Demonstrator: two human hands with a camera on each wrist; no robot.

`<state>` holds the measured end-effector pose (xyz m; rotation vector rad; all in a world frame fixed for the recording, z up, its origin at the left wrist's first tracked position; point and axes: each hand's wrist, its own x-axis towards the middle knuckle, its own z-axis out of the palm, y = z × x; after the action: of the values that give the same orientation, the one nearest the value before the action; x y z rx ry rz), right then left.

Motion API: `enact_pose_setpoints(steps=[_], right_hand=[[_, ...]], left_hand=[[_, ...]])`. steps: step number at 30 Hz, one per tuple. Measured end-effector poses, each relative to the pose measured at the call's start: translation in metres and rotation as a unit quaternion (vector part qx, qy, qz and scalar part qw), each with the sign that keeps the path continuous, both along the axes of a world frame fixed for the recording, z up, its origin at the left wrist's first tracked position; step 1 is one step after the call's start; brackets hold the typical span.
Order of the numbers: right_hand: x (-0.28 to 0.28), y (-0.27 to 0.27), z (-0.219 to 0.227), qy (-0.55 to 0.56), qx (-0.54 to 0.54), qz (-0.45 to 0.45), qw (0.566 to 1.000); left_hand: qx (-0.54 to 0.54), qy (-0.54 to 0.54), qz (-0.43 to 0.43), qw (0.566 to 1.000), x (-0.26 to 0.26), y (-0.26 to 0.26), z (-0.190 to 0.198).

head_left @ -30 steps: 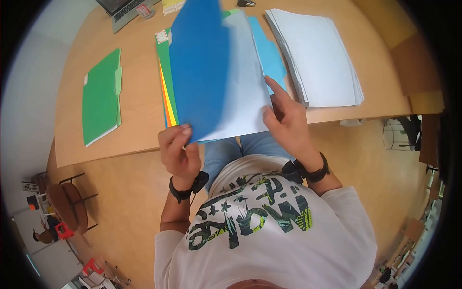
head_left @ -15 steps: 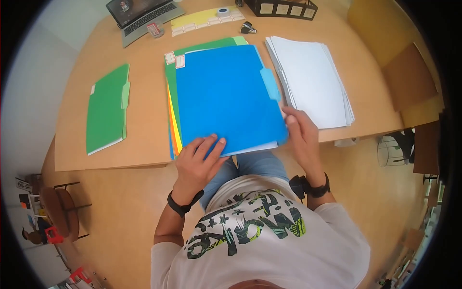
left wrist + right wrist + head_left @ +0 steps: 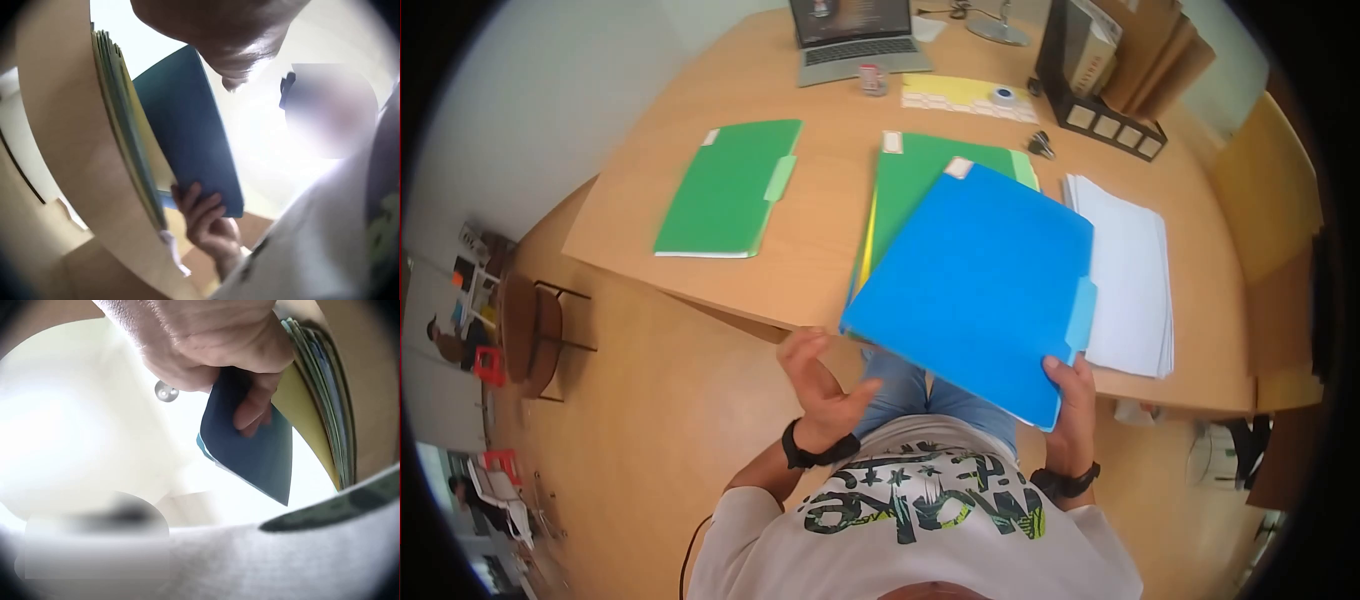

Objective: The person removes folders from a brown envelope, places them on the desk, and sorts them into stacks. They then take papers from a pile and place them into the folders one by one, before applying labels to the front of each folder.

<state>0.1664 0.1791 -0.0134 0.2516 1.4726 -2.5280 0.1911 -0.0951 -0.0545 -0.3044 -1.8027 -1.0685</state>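
A closed blue file folder (image 3: pixel 985 285) with a light blue tab and a white corner label is held tilted above the table's front edge. My right hand (image 3: pixel 1075 400) grips its near right corner, thumb on top; in the left wrist view, the right hand's fingers (image 3: pixel 203 209) spread under the folder. My left hand (image 3: pixel 825 390) is off the folder, fingers loosely bent beside its near left corner, holding nothing. Partly hidden beneath the blue folder is a stack of folders, a green folder (image 3: pixel 920 160) uppermost and yellow edges showing at its left.
Another green folder (image 3: pixel 735 190) lies at the left of the table. A stack of white paper (image 3: pixel 1135 280) sits to the right. Farther back are a laptop (image 3: pixel 860 50), a yellow label sheet (image 3: pixel 955 92), a black clip (image 3: pixel 1041 145) and a black file organizer (image 3: pixel 1090 105).
The blue folder has been closed, then lifted and turned off the stack toward the body by my right hand. My left hand has let go of its near edge and moved away. The head view has shifted.
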Motion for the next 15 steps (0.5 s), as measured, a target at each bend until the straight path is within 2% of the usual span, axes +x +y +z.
enact_pose_setpoints(steps=[1,2,3,5,8,11,14,15], right_hand=[[-0.001,-0.003,0.002,0.013,-0.009,-0.012,1.000],[-0.001,-0.006,0.003,0.022,-0.002,-0.021,1.000],[-0.003,-0.009,0.004,0.038,0.009,-0.023,0.999],[-0.003,-0.015,0.004,0.066,0.029,-0.027,0.997],[0.000,-0.017,-0.002,0.075,0.061,-0.027,0.995],[0.009,-0.007,0.000,0.023,0.098,-0.035,0.994],[0.022,0.010,0.000,0.043,0.145,-0.027,0.988],[0.026,0.014,0.001,0.058,0.161,-0.023,0.985]], left_hand=[[0.113,0.007,0.004,0.994,0.003,0.000,-0.003],[0.160,-0.049,-0.010,0.986,0.010,-0.003,-0.004],[0.235,-0.105,-0.094,0.962,0.012,-0.004,-0.005],[0.372,-0.211,-0.258,0.866,0.016,-0.001,0.009],[0.451,-0.311,-0.318,0.774,0.005,0.003,0.024],[0.491,-0.393,-0.373,0.682,-0.009,-0.003,0.026],[0.510,-0.448,-0.396,0.618,-0.014,-0.004,0.028],[0.489,-0.451,-0.389,0.637,-0.013,-0.002,0.027]])
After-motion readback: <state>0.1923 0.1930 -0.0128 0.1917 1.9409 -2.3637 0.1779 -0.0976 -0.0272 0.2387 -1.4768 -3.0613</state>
